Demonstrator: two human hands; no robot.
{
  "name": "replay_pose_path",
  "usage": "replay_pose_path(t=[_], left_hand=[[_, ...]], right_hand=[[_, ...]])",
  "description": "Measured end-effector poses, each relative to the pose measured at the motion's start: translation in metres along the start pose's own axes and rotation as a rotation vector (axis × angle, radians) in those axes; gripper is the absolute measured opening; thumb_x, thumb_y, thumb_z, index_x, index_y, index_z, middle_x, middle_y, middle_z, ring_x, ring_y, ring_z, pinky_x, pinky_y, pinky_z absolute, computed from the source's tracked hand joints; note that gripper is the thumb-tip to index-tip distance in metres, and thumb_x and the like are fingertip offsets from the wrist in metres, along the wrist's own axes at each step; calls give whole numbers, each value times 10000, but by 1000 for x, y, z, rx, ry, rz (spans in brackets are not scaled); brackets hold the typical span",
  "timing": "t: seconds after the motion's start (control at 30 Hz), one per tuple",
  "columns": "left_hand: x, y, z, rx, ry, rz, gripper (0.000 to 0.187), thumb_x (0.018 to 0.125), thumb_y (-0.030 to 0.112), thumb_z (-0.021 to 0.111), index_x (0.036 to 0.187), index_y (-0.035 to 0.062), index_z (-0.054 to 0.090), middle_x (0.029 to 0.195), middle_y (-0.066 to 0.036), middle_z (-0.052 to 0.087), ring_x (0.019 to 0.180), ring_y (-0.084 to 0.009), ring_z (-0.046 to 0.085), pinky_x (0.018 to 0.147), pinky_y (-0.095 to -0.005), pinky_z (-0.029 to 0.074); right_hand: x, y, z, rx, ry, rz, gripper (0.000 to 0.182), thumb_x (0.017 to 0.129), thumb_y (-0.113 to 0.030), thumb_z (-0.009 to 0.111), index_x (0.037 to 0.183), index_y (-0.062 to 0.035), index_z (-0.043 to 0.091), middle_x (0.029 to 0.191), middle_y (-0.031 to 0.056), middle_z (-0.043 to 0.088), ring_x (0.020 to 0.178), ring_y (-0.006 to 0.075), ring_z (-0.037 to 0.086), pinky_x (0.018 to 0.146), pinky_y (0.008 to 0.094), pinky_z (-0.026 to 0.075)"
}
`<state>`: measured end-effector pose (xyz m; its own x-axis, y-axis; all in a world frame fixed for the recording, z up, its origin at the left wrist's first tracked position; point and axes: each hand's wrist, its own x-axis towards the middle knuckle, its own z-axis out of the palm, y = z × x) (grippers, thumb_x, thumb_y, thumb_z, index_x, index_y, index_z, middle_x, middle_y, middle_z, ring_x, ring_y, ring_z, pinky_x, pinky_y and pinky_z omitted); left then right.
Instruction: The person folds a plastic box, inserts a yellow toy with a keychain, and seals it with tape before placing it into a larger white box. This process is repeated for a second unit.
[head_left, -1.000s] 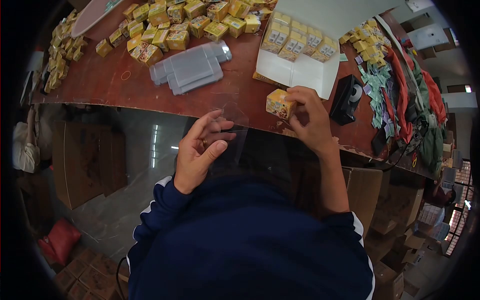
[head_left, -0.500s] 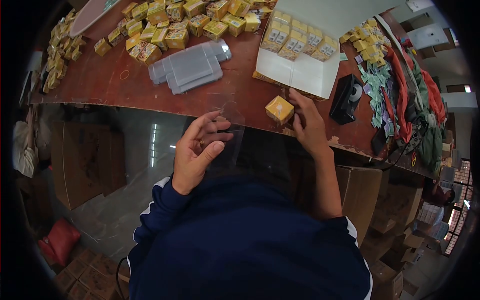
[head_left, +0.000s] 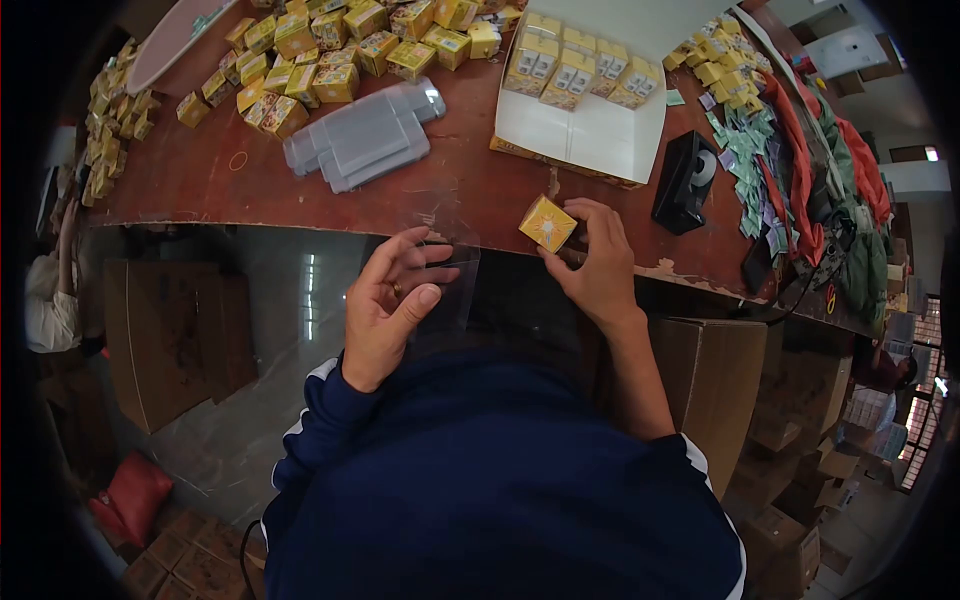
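A small yellow box (head_left: 547, 224) with a pale starburst on its face is pinched between the thumb and fingers of my right hand (head_left: 600, 262), at the table's front edge. My left hand (head_left: 388, 305), ringed on one finger, has its fingers curled and its thumb apart. Against those fingers is a clear, see-through plastic sheet (head_left: 458, 290), reaching below the table edge; its outline is faint. Beyond my hands lies a stack of clear plastic pieces (head_left: 370, 140). Behind the held box, an open display carton (head_left: 590, 135) has several yellow boxes standing in its far part.
Many yellow boxes (head_left: 340, 50) are heaped along the back of the red table (head_left: 220, 190). A black tape dispenser (head_left: 682, 185) stands right of the carton, near green and purple packets (head_left: 750, 165). Below are cardboard boxes (head_left: 165, 330). Another person's arm (head_left: 67, 250) shows far left.
My right hand has closed on the small yellow box and tilted it, so the starburst face now shows. My left hand has barely moved. The view has shifted slightly.
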<state>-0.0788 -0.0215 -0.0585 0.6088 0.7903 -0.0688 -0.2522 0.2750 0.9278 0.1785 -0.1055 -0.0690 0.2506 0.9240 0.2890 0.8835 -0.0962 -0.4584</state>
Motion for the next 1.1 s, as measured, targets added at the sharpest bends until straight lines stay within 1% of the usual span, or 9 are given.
replay_pose_path(t=[0.03, 0.17, 0.23, 0.57, 0.67, 0.87, 0.93, 1.07, 1.1], left_hand=[[-1, 1, 0, -2, -1, -4, 600, 913, 145, 693, 1412, -37, 414, 1271, -193, 599, 1126, -282, 638, 996, -369, 490], [-1, 0, -1, 2, 6, 13, 594, 914, 136, 691, 1410, -38, 415, 1277, -193, 595, 1127, -281, 638, 999, -369, 490], [-1, 1, -1, 6, 9, -17, 590, 914, 129, 690, 1409, -39, 414, 1286, -190, 588, 1133, -281, 635, 1001, -369, 489], [-2, 1, -3, -3, -4, -29, 587, 921, 116, 681, 1422, -16, 407, 1293, -187, 587, 1147, -277, 628, 1009, -361, 484], [-1, 0, -2, -11, -7, -26, 587, 924, 118, 681, 1426, -13, 406, 1295, -187, 587, 1146, -274, 629, 1010, -355, 481], [-3, -2, 0, -36, -17, -18, 606, 931, 116, 677, 1447, 6, 378, 1315, -197, 570, 1159, -269, 620, 996, -349, 486], [-3, -4, -1, -68, -24, 7, 613, 932, 119, 680, 1450, 15, 371, 1323, -201, 563, 1164, -266, 616, 992, -348, 488], [-3, -2, -1, -18, -39, 33, 610, 929, 130, 691, 1441, 13, 382, 1323, -201, 565, 1155, -263, 619, 994, -352, 489], [-4, 1, 1, 9, -46, 21, 612, 928, 134, 695, 1439, 9, 384, 1324, -200, 566, 1150, -261, 621, 994, -353, 491]], right_hand=[[1, 0, 3, 79, 114, -67, 464, 762, -67, 800, 1160, -46, 564, 1227, 153, 589, 1071, 291, 630, 809, 370, 584], [2, 0, 3, 217, 105, -51, 500, 750, 37, 772, 1189, -48, 548, 1250, 157, 579, 1058, 301, 648, 784, 345, 617], [7, 3, 4, 177, 155, -239, 506, 762, 96, 731, 1204, -61, 543, 1259, 157, 572, 1049, 297, 657, 766, 329, 630], [11, 2, 7, 344, -16, -69, 481, 793, 53, 740, 1216, -63, 542, 1287, 162, 547, 1067, 277, 647, 833, 331, 606], [7, 12, 18, 412, 52, -105, 442, 802, -21, 760, 1190, -76, 554, 1253, 132, 565, 900, 243, 652, 752, 324, 586], [14, 7, 17, 463, 175, -100, 367, 784, -31, 767, 1093, -54, 571, 1252, 142, 573, 1064, 309, 623, 895, 395, 522], [13, 6, 7, 214, 52, -74, 272, 813, 28, 719, 1035, -37, 575, 1299, 152, 556, 1181, 277, 588, 1003, 376, 469], [14, 14, 1, 143, -19, -80, 240, 803, 38, 723, 985, -31, 583, 1318, 158, 552, 1175, 249, 591, 967, 366, 484], [14, 11, -4, 268, 7, -56, 262, 804, 48, 719, 1005, -26, 569, 1326, 167, 545, 1186, 245, 586, 985, 371, 481]])
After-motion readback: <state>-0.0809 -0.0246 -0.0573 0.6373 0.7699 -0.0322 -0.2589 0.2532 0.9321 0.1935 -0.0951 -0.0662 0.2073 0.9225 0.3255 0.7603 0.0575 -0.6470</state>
